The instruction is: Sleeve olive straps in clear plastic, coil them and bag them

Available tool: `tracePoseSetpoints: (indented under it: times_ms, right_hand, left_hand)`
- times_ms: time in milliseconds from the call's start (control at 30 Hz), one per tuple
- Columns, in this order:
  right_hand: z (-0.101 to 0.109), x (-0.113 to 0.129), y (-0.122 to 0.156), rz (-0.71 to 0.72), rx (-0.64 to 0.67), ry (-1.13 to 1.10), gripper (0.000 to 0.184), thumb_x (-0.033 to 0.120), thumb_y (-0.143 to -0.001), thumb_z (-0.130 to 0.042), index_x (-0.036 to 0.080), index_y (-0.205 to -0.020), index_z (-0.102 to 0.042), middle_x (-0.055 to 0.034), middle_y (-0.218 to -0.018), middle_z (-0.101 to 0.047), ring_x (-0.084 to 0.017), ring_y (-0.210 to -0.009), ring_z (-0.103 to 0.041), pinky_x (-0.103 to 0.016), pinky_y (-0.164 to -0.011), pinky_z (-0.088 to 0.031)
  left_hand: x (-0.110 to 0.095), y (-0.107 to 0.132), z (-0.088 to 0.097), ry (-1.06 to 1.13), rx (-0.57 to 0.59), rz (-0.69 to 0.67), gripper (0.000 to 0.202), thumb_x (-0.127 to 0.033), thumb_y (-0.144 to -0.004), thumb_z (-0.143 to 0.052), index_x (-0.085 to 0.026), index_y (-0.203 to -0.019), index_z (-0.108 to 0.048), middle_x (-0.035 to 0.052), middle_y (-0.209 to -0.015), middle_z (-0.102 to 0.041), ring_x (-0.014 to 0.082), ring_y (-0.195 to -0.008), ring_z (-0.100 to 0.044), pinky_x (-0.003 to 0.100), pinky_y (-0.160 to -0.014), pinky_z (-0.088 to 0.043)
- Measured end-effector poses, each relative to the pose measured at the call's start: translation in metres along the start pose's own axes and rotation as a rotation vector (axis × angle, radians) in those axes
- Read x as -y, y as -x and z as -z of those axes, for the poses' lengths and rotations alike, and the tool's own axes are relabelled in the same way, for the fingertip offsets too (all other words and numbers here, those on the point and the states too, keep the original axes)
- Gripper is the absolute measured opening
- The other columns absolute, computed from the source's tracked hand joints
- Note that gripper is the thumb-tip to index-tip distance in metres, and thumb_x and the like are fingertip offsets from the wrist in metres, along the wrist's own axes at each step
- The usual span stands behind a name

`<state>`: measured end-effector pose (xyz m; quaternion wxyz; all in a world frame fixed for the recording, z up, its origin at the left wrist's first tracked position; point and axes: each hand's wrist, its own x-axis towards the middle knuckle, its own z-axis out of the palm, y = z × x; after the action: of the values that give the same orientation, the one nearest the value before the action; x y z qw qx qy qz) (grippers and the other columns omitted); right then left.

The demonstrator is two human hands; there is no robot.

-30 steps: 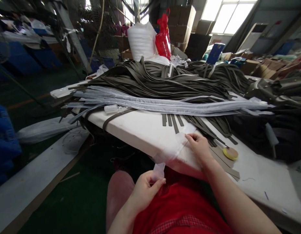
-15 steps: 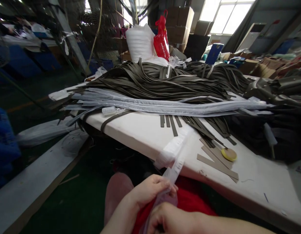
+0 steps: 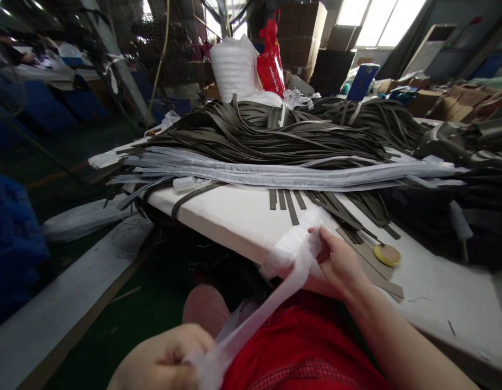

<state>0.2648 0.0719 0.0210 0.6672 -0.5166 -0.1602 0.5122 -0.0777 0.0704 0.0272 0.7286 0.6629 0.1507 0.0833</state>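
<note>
A thin translucent white strip [image 3: 271, 303] stretches taut between my two hands, over my lap in red cloth. My left hand [image 3: 163, 360] is closed on its lower end at the bottom of the view. My right hand [image 3: 340, 262] pinches its upper end at the front edge of the white table [image 3: 234, 216], where a folded stack of the same white material [image 3: 289, 246] lies. Short dark strips [image 3: 285, 201] lie just beyond my right hand.
A big heap of long dark olive strips [image 3: 275, 132] covers the back of the table, with long pale grey bands [image 3: 283, 176] in front. A yellow tape roll [image 3: 386, 254] and tan pieces sit right of my hand. White and red bags [image 3: 251, 67] stand behind.
My right hand went from my lap back up to the table edge. My left hand dropped lower and nearer, pulling the white strip out long and taut between them.
</note>
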Motion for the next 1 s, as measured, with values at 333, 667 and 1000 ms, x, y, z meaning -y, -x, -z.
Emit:
tracePoseSetpoints:
  times_ms: [333, 667, 1000]
  right_hand:
    - [-0.022, -0.051, 0.072, 0.225, 1.013, 0.878, 0.032, 0.033, -0.095, -0.05, 0.017, -0.08, -0.074, -0.0026, -0.081, -0.071, -0.016, -0.075, -0.063, -0.026, -0.075, -0.049]
    - [-0.004, -0.017, 0.031, -0.271, 0.654, 0.056, 0.065, 0.048, -0.07, -0.08, 0.023, -0.127, -0.062, -0.0099, -0.122, -0.068, -0.026, -0.105, -0.065, -0.04, -0.092, -0.051]
    - [-0.019, -0.027, 0.042, -0.093, 0.794, 0.566, 0.041, 0.055, -0.089, -0.058, 0.018, -0.085, -0.073, -0.0028, -0.08, -0.068, -0.017, -0.076, -0.06, -0.03, -0.078, -0.049]
  left_hand:
    - [0.011, -0.086, -0.023, 0.436, -0.511, 0.081, 0.039, -0.05, -0.083, -0.066, -0.014, -0.086, -0.079, 0.0141, -0.118, -0.07, 0.0287, -0.105, -0.064, 0.036, -0.094, -0.048]
    - [-0.005, -0.037, -0.004, 0.183, -0.138, -0.016, 0.054, -0.057, -0.089, -0.054, -0.011, -0.074, -0.078, 0.013, -0.074, -0.069, 0.0198, -0.069, -0.062, 0.029, -0.07, -0.048]
    - [0.024, -0.071, -0.021, 0.349, -0.454, 0.074, 0.045, -0.052, -0.09, -0.057, -0.012, -0.09, -0.077, 0.0137, -0.099, -0.071, 0.021, -0.084, -0.064, 0.032, -0.081, -0.05]
